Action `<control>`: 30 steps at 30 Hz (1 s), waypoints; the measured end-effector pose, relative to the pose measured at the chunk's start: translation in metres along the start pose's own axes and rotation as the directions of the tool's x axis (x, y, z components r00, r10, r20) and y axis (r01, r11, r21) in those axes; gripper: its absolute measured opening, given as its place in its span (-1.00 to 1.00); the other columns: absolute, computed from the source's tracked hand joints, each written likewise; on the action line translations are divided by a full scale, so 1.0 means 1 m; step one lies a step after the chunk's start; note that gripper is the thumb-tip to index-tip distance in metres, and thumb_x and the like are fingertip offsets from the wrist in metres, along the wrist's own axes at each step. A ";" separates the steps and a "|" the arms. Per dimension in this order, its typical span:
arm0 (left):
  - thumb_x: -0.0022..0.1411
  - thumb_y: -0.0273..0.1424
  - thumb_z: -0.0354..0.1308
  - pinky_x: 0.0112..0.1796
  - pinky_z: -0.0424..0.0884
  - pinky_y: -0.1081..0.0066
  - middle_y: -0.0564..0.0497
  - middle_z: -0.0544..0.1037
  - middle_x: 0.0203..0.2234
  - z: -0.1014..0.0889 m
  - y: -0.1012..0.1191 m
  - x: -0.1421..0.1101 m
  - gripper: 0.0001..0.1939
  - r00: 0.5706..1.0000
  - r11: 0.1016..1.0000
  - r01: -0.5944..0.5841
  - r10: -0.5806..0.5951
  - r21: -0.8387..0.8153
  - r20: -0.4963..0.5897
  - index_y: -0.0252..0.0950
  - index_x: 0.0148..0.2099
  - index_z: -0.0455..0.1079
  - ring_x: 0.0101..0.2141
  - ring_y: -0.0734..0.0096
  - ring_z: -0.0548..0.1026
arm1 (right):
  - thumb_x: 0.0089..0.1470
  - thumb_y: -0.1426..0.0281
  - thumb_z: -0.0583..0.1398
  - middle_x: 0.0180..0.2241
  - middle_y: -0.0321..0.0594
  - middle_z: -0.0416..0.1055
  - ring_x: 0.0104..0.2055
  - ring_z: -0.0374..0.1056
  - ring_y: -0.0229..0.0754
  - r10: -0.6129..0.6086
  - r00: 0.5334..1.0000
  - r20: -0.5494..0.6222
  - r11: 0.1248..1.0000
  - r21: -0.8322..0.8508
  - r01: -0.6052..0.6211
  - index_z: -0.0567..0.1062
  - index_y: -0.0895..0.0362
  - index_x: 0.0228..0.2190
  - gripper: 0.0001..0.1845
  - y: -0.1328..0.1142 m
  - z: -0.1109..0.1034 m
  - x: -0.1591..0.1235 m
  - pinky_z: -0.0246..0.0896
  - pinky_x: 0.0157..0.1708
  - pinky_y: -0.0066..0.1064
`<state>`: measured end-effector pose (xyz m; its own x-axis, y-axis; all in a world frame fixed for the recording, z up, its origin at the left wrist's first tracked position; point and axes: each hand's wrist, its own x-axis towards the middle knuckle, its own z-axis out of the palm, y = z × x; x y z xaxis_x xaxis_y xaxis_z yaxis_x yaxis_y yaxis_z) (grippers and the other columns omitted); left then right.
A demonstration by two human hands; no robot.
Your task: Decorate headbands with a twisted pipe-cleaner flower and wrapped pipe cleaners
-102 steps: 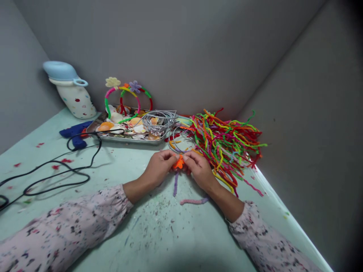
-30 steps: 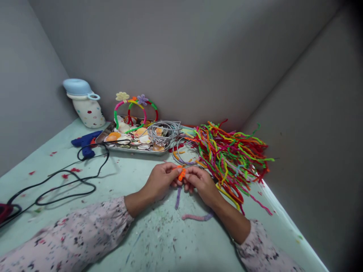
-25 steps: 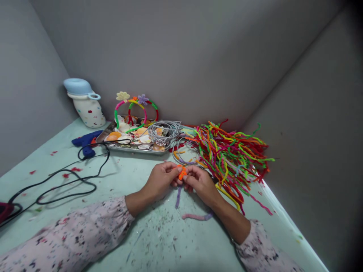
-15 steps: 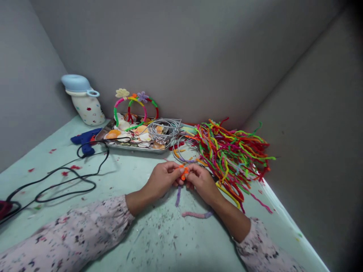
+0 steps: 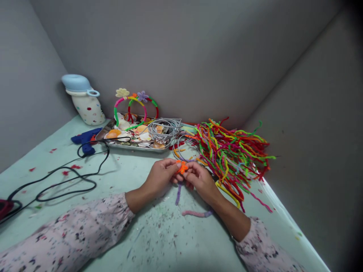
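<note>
Between my two hands is a small orange pipe-cleaner flower [image 5: 183, 167], held a little above the table. My left hand [image 5: 163, 174] pinches its left side with thumb and fingers. On the other side, the fingertips of my right hand [image 5: 202, 179] close on its right edge. Just below my hands a short purple pipe-cleaner piece [image 5: 178, 195] lies on the table, its upper end near my fingers. A pink and purple pipe-cleaner piece [image 5: 195, 214] lies closer to me, beside my right wrist.
A metal tray [image 5: 136, 148] of shells holds two decorated hoops [image 5: 146, 113] and coiled grey wire [image 5: 166, 130]. Right of it spreads a heap of pipe cleaners [image 5: 232, 151]. On the left are a blue glue gun [image 5: 87, 139], a black cable [image 5: 68, 192] and a bottle [image 5: 86, 105].
The orange flower has turned to show more of its petals and moved slightly up and left. My fingers have shifted a little around it. Everything else stays where it was.
</note>
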<state>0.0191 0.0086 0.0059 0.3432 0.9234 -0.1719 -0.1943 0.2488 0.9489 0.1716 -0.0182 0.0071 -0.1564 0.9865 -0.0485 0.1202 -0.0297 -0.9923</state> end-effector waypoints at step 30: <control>0.12 -0.27 0.19 -0.59 0.23 0.62 0.09 0.47 -0.67 -0.001 0.006 -0.002 -0.77 0.982 0.990 -0.089 0.069 -0.109 -0.178 -0.33 -0.30 0.30 -0.63 0.57 0.41 | 0.14 0.20 0.07 -0.54 -0.38 0.24 -0.60 0.12 -0.35 -0.171 0.859 -0.483 0.966 0.087 0.242 0.34 0.07 -0.35 -0.80 0.004 -0.012 -0.001 0.00 -0.64 -0.52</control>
<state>0.0160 0.0091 0.0114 0.1601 0.9756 -0.1502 -0.3228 0.1956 0.9260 0.1835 -0.0175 0.0050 0.3185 0.9300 0.1833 -0.0071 0.1957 -0.9806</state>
